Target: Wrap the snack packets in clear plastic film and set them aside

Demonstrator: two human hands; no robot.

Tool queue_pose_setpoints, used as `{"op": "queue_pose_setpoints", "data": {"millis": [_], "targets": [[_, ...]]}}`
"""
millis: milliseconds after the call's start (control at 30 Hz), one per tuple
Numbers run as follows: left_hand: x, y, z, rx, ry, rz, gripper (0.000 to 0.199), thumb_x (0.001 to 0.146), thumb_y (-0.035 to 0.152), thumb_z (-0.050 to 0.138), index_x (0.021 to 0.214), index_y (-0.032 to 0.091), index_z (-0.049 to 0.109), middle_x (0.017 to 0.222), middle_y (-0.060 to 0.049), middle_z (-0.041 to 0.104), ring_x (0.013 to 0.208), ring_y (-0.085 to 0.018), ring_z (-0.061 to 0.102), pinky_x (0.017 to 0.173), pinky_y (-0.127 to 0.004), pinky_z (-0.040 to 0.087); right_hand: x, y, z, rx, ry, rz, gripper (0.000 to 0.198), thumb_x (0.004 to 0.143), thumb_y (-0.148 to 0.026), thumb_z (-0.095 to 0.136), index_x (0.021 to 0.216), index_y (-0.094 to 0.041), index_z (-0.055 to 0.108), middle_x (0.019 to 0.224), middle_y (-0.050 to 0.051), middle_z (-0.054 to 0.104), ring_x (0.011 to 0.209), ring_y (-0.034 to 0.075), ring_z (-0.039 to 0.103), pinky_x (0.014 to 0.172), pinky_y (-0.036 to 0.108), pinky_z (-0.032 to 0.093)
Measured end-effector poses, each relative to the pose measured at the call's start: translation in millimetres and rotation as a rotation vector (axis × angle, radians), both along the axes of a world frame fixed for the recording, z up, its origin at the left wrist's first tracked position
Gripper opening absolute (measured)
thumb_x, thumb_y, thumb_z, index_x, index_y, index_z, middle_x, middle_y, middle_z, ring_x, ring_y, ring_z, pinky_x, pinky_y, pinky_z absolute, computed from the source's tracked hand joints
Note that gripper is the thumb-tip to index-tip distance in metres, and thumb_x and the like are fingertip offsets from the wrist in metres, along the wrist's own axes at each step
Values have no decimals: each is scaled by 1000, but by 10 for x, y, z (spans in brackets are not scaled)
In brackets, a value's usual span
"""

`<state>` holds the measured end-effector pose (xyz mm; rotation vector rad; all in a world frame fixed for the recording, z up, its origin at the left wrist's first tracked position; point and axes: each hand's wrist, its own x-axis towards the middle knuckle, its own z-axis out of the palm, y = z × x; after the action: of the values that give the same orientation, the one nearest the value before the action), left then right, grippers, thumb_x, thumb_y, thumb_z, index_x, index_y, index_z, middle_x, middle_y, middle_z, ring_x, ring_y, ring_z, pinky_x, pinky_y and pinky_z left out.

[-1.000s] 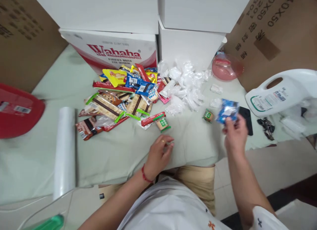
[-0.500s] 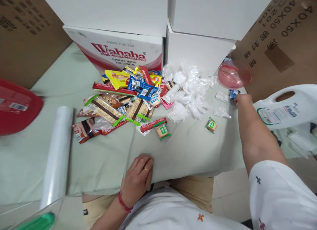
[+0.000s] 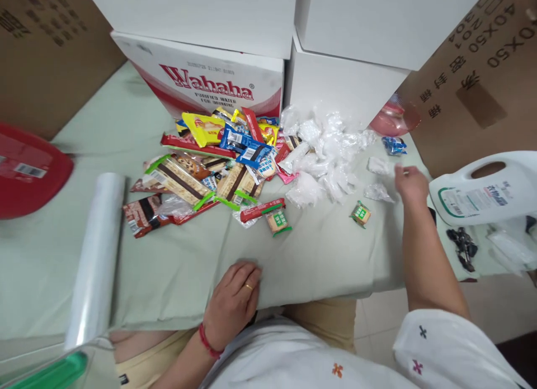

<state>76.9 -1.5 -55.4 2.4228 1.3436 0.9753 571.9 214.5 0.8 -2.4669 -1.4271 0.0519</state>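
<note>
My left hand (image 3: 233, 300) rests on the front edge of the cloth-covered table, its fingers curled and nothing seen in them. My right hand (image 3: 413, 183) is held over the right part of the table, smeared by motion, so its fingers are unclear. A blue packet (image 3: 394, 145) lies just beyond it. Left of this hand are two clear crumpled wrappers (image 3: 378, 192) and a small green-labelled biscuit pack (image 3: 361, 214). A mixed heap of wrapped snacks (image 3: 180, 182) sits at the centre left, touching a pile of clear plastic wrappers (image 3: 331, 148).
White boxes (image 3: 201, 79) stand along the back, and brown cartons (image 3: 474, 81) flank both sides. On the right are a white detergent jug (image 3: 482, 190), a pink bowl (image 3: 394, 118) and a dark item (image 3: 461, 246). A plastic roll (image 3: 96, 260) and a red container (image 3: 31, 171) are left.
My right hand has let go of the blue packet and moved slightly toward me. The packet now lies on the table. My left hand has not moved; the view has shifted slightly.
</note>
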Motion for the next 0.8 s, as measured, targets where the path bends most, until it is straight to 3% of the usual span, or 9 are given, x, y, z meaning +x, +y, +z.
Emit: {"op": "queue_pose_setpoints", "data": {"millis": [100, 233, 333, 433, 533, 600, 633, 733, 800], "targets": [[-1, -16, 33, -51, -94, -13, 27, 92, 7, 54, 108, 23, 69, 99, -8, 71, 92, -22, 65, 83, -36, 58, -186, -369, -92, -75, 146, -3, 23, 82, -37, 73, 85, -14, 71, 76, 9, 69, 74, 22, 64, 72, 34, 46], [46, -13, 140, -239, -377, 17, 18, 98, 15, 54, 103, 23, 69, 93, -6, 70, 85, -18, 66, 75, -31, 56, -799, -930, -108, 259, 651, 83, 23, 77, -37, 71, 91, -20, 69, 74, 0, 66, 62, 15, 56, 63, 30, 47], [196, 66, 215, -557, -623, 60, 20, 103, 32, 52, 105, 21, 69, 94, -6, 69, 82, -17, 66, 68, -28, 55, -1494, -1343, -90, 298, 1032, 202, 28, 76, -43, 73, 94, -22, 68, 71, -2, 63, 56, 13, 52, 54, 26, 45], [421, 179, 239, -890, -871, 29, 46, 97, 53, 58, 131, 21, 57, 118, -12, 67, 82, -17, 68, 55, -25, 52, -2164, -1653, -105, 168, 1191, 288, 27, 78, -46, 74, 88, -23, 65, 64, -3, 59, 50, 13, 48, 46, 25, 40], [605, 220, 229, -783, -897, 239, 80, 75, 57, 82, 138, 19, 50, 129, -15, 60, 90, -19, 66, 58, -24, 51, -2609, -1832, -127, 181, 1072, 310, 25, 84, -47, 73, 84, -23, 64, 66, -2, 59, 58, 14, 51, 52, 25, 42], [658, 194, 222, -617, -842, 417, 79, 66, 54, 90, 128, 19, 56, 119, -11, 62, 91, -19, 63, 61, -25, 50, -2763, -1896, -134, 236, 1001, 311, 25, 86, -46, 73, 84, -23, 63, 73, -1, 62, 65, 15, 54, 58, 26, 44], [661, 177, 222, -585, -813, 428, 70, 66, 53, 90, 120, 19, 61, 111, -9, 64, 87, -18, 62, 61, -25, 49, -2807, -1917, -137, 234, 1020, 322, 25, 87, -46, 73, 84, -23, 63, 74, -1, 61, 65, 14, 53, 58, 26, 44], [599, 156, 223, -685, -789, 244, 35, 80, 49, 80, 95, 19, 69, 84, -2, 65, 72, -15, 57, 62, -26, 46, -2857, -1939, -148, 152, 1210, 355, 29, 85, -49, 75, 84, -23, 62, 68, -3, 55, 57, 12, 46, 50, 24, 40], [530, 182, 225, -754, -864, 210, 28, 86, 47, 73, 86, 19, 71, 78, 0, 65, 71, -14, 56, 64, -27, 46, -2851, -1928, -150, 147, 1322, 320, 32, 81, -50, 78, 82, -23, 62, 67, -4, 51, 55, 11, 42, 46, 22, 36]]}}
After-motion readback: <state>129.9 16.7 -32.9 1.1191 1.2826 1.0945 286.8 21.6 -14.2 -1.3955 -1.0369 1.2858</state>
